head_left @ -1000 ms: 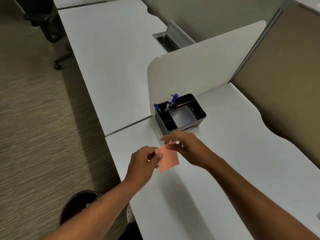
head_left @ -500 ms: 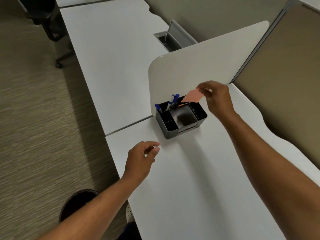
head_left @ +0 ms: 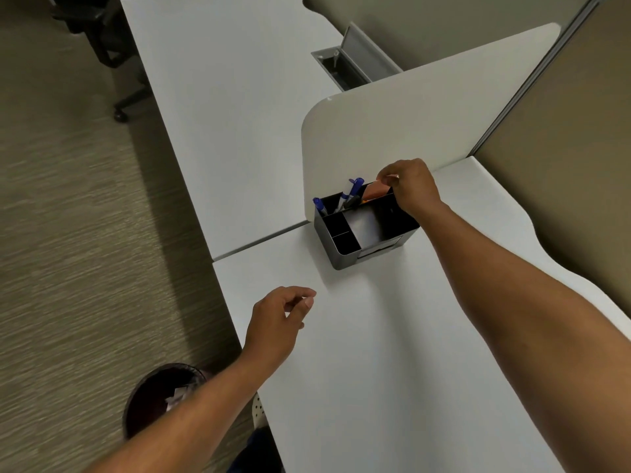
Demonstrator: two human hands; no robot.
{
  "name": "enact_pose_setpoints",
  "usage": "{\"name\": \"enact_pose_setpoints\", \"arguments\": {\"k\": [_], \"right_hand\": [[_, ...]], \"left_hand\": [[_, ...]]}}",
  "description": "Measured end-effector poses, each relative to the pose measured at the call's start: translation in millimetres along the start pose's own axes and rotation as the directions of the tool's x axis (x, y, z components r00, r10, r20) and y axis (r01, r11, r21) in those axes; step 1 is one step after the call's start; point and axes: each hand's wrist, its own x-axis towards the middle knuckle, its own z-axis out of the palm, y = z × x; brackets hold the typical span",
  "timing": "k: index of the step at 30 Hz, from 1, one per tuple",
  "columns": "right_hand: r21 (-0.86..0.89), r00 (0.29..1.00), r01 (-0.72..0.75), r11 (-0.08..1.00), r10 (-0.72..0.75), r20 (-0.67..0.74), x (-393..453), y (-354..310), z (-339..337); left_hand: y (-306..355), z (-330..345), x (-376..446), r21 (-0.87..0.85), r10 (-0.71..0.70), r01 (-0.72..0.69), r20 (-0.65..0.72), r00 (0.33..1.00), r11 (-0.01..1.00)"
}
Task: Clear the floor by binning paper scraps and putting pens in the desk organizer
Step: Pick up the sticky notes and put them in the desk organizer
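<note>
both forearms are bare from the grip back to the frame edge; no sleeve, cuff, glove, watch, band or ring is seen. left hand (head_left: 276, 322) and right hand (head_left: 411, 187): bare, nails short and plain. a small patch of dark blue garment (head_left: 252, 454) shows at the bottom edge, behind the left forearm.

A matte black rectangular desk organizer (head_left: 367, 230) holds blue-capped white pens (head_left: 348, 196) and an orange paper slip (head_left: 375, 192) on a plain white laminate desk (head_left: 392, 353). The woven carpet floor (head_left: 78, 233) is olive-tan with fine horizontal streaks. A dark round waste bin (head_left: 150, 401) shows white scraps inside.
</note>
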Motion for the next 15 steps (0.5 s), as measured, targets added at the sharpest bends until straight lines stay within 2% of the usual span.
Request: {"name": "enact_pose_setpoints", "arguments": {"k": [3, 6, 9, 12, 15], "right_hand": [[-0.04, 0.994, -0.068, 0.997, 0.071, 0.078, 4.8, 0.0, 8.5], [-0.087, 0.991, -0.083, 0.993, 0.091, 0.099, 5.6, -1.5, 16.1], [-0.127, 0.999, -0.04, 0.991, 0.042, 0.014, -0.1, -5.7, 19.0], [-0.086, 0.992, 0.018, 0.996, -0.029, -0.125, -16.8, -16.3, 18.6], [-0.086, 0.974, 0.091, 0.992, -0.106, -0.2, -43.5, -31.0, 20.0]], "left_hand": [[1.7, 0.9, 1.1, 0.002, 0.005, -0.005, 0.008, 1.0, 1.0], [4.4, 0.6, 2.1, 0.0, 0.01, -0.01, 0.007, 1.0, 1.0], [6.5, -1.6, 2.6, -0.006, 0.016, -0.016, -0.009, 1.0, 1.0], [9.3, -4.1, 4.0, 0.013, 0.019, -0.019, -0.021, 1.0, 1.0], [15.1, -4.2, 6.9, 0.013, 0.025, -0.024, -0.023, 0.999, 1.0]]}}
